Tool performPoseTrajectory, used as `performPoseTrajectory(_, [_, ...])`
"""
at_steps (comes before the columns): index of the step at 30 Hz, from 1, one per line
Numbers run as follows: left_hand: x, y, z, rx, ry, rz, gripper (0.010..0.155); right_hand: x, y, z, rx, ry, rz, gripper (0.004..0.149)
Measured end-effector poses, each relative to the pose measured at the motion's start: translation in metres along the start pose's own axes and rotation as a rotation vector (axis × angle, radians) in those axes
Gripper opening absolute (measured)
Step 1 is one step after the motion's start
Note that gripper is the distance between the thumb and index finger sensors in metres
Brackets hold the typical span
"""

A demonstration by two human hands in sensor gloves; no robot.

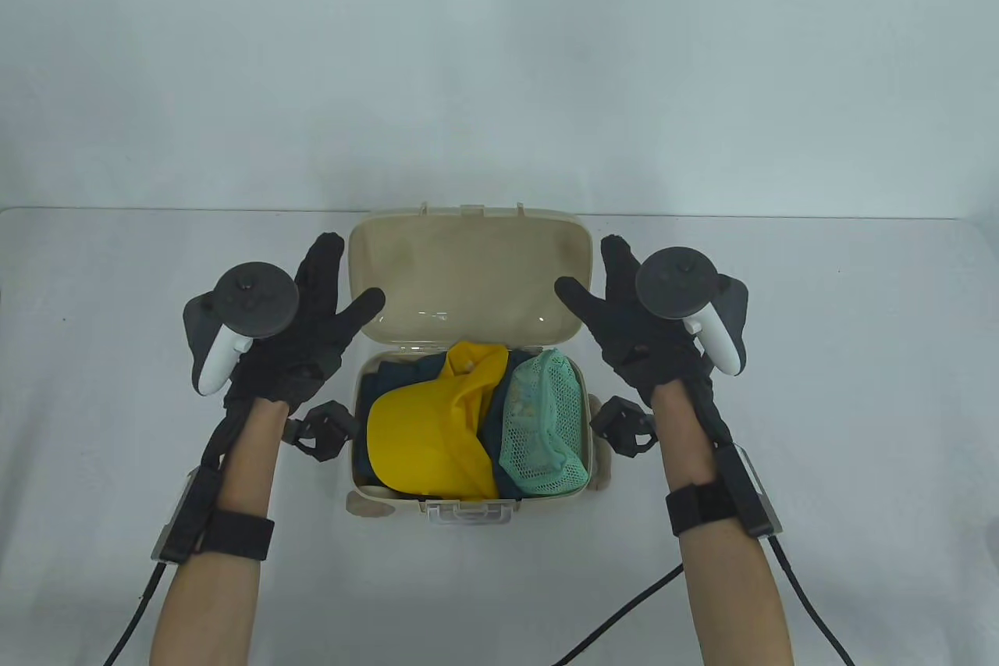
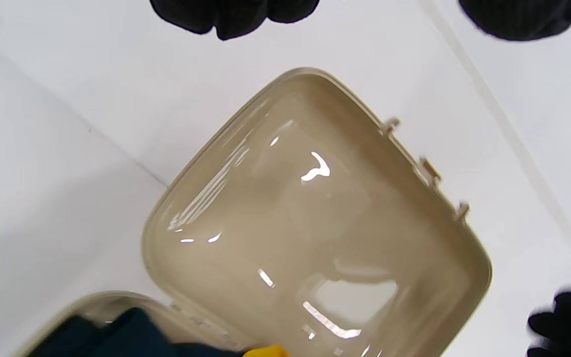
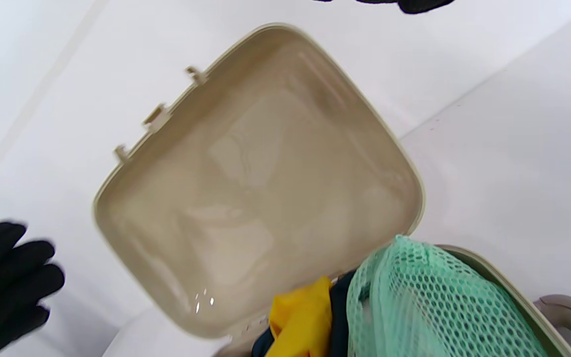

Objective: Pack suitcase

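Beige plastic suitcase (image 1: 468, 416) between the two grips, resting on the white surface (image 1: 101, 385) with lid (image 1: 467, 272) swung up and standing open at the far side. Left hand (image 1: 293, 342) just beside the lid's left edge, fingers spread wide, thumb reaching toward the lid's inner face, holding nothing; contact with the lid not clear from the table view. Right hand (image 1: 644, 330) mirrored at the lid's right edge, likewise splayed and holding nothing, thumb pointed in toward the lid, touching or not cannot be told. Glossy empty lid interior filling both wrist views, three small latch tabs along its free rim.

Packed in the shell, nearer than both grips and between the wrists: yellow cap (image 1: 425, 439) on the left and middle, brim toward the front; green mesh bag (image 1: 542, 420) on the right, bulging above the rim; dark navy clothing (image 1: 386, 373) beneath and around them. Clear front latch (image 1: 467, 514) at the near edge, well back from both grips. Rounded side handle (image 3: 565, 310) on the shell's right flank, below the right wrist.
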State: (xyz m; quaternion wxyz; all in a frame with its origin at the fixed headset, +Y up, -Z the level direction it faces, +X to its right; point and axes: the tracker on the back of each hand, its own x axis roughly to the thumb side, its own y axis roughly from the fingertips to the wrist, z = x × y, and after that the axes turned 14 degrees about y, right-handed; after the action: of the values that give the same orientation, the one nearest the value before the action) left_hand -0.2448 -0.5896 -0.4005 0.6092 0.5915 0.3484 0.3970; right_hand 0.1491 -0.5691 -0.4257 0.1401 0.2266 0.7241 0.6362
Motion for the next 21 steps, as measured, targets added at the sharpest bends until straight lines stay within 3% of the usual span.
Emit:
performPoseTrajectory(4, [-0.016,-0.020,0.000,-0.002,0.059,-0.078,0.094,-0.012,-0.022,-0.004,0.030,-0.085,-0.057,0.097])
performPoseTrajectory(12, [-0.030,-0.044,0.020,-0.072,0.200,-0.108,0.095,-0.018,-0.048,-0.029,0.113,-0.125,-0.092,0.099])
performPoseTrajectory(21, [-0.029,-0.030,0.013,-0.084,0.203,-0.084,0.093,-0.018,-0.035,-0.030,0.135,-0.132,-0.036,0.099])
